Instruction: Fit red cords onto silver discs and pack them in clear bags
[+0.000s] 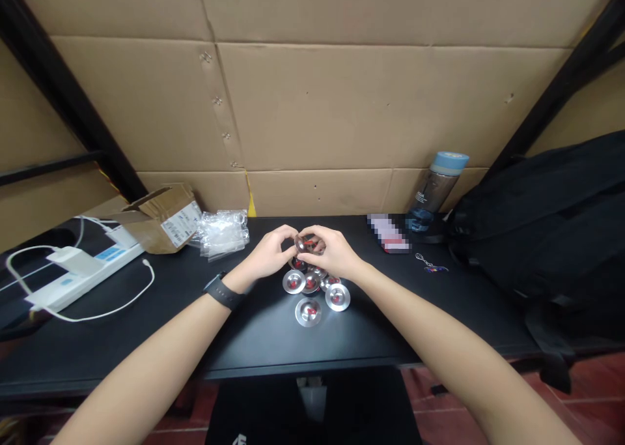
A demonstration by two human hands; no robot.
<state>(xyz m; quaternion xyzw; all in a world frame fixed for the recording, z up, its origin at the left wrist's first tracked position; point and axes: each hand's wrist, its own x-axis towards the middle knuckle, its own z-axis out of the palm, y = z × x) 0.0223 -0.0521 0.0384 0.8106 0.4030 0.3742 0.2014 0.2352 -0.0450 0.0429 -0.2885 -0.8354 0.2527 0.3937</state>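
Observation:
Above a small heap on the black table, my left hand [268,256] is closed with its thumb and fingertips at the left edge of a shiny, cup-like metal disc [301,244]. My right hand [336,255] grips the same disc from the right, its fingers curled over and partly hiding it. Below my hands lie several similar round metal discs with wide rims and red middles. One disc [308,312] sits apart nearest the table's front edge, another disc [338,297] to its upper right, and a third disc [293,281] on the left. Discs under my palms are partly hidden.
An opened cardboard box [163,220] and clear plastic bags [223,233] stand back left, near a white power strip [83,275] with cables. On the right are a blurred-out phone-like item [388,232], a keychain [432,264], a water bottle [436,191] and a black backpack [547,236].

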